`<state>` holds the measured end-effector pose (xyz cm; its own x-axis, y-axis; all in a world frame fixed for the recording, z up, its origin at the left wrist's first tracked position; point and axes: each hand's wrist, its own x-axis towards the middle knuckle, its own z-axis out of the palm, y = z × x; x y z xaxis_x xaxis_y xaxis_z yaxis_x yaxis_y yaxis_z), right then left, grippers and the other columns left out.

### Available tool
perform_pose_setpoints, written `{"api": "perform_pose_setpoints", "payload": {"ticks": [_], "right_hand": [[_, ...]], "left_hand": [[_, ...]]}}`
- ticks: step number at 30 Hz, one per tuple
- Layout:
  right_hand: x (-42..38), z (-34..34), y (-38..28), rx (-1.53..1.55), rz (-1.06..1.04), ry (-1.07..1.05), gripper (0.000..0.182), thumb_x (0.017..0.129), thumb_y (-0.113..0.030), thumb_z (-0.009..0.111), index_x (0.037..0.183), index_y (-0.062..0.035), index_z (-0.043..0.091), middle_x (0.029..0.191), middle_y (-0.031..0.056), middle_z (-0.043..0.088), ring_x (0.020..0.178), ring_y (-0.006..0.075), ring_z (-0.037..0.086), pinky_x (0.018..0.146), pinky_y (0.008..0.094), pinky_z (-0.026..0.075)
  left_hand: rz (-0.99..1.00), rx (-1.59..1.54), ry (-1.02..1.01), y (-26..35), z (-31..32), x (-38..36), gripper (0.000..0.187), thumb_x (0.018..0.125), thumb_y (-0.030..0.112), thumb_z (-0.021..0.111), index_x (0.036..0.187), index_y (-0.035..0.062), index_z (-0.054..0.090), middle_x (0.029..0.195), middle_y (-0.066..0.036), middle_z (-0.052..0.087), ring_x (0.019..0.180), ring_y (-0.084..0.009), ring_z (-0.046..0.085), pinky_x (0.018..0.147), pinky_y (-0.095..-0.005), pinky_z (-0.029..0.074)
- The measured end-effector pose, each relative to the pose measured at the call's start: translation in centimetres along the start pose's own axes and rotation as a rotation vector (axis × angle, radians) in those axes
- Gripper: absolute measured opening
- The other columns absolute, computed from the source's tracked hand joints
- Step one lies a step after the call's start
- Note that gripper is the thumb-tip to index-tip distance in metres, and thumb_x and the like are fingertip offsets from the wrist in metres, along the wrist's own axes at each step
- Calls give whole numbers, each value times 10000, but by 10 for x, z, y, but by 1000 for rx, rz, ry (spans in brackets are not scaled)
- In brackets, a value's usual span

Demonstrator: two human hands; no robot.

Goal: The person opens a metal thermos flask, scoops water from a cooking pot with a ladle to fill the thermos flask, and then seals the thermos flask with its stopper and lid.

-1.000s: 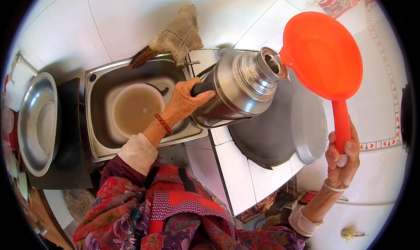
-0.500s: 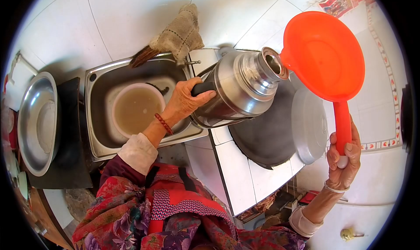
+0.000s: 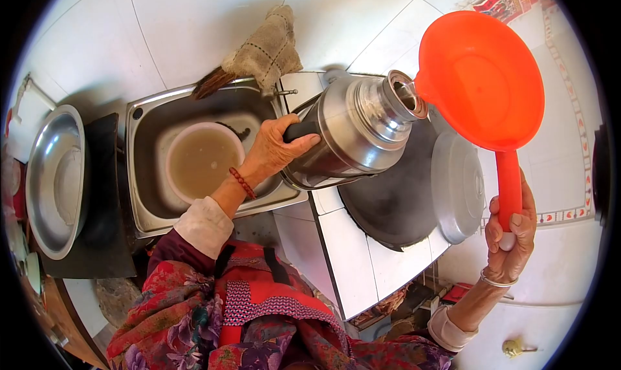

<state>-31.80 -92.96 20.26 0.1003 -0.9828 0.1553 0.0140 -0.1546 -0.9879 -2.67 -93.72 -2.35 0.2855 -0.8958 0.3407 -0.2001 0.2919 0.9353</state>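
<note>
My left hand (image 3: 279, 149) is wrapped round the black handle of a steel thermos flask (image 3: 359, 127), which leans to the right with its mouth uncovered. My right hand (image 3: 511, 231) grips the handle of an orange-red plastic water ladle (image 3: 482, 79). The ladle is tipped, its spout just above the flask's mouth, and a thin clear stream of water (image 3: 409, 84) runs from spout to mouth. Below the flask, steam rises over a large dark wok (image 3: 388, 208) set in the tiled stove. A grey metal lid (image 3: 459, 182) leans at the wok's right side.
Left of the stove is a steel sink (image 3: 149, 205) with a pale basin (image 3: 169, 156) of cloudy water in it. A cloth (image 3: 268, 53) and a brush (image 3: 213, 83) lie at the sink's back edge. A large metal bowl (image 3: 55, 182) stands upright at far left. White tiles (image 3: 352, 266) edge the stove.
The ladle has tilted slightly and its bowl has risen a little. A water stream now shows at the flask's mouth, and more steam hangs over the wok. My left hand stays put.
</note>
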Motion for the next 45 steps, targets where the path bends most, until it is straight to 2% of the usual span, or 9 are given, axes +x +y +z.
{"api": "perform_pose_setpoints", "payload": {"ticks": [25, 38, 45], "right_hand": [[-3, 2, -2, -222, -71, -15, 807, 621, -194, 678, 1276, 72, 288, 737, 146, 577, 408, 74, 490, 306, 150, 344], [-8, 9, -4, -354, -128, 44, 807, 603, -200, 661, 1274, 65, 300, 721, 130, 583, 398, 58, 451, 311, 155, 301], [-10, 15, -4, -385, -158, 77, 846, 573, -196, 691, 1276, 66, 299, 715, 132, 587, 396, 60, 450, 314, 154, 291]], "left_hand": [[-16, -3, -10, 1, -1, 0, 306, 739, 263, 685, 707, 12, 513, 546, -59, 468, 503, -103, 409, 453, -257, 359], [-13, -11, -4, 3, -2, 0, 298, 733, 259, 689, 707, 12, 524, 547, -58, 476, 504, -101, 412, 456, -254, 359], [-16, -1, -4, 1, -1, 0, 297, 735, 259, 687, 713, 12, 524, 549, -53, 477, 508, -96, 413, 457, -253, 358]]}}
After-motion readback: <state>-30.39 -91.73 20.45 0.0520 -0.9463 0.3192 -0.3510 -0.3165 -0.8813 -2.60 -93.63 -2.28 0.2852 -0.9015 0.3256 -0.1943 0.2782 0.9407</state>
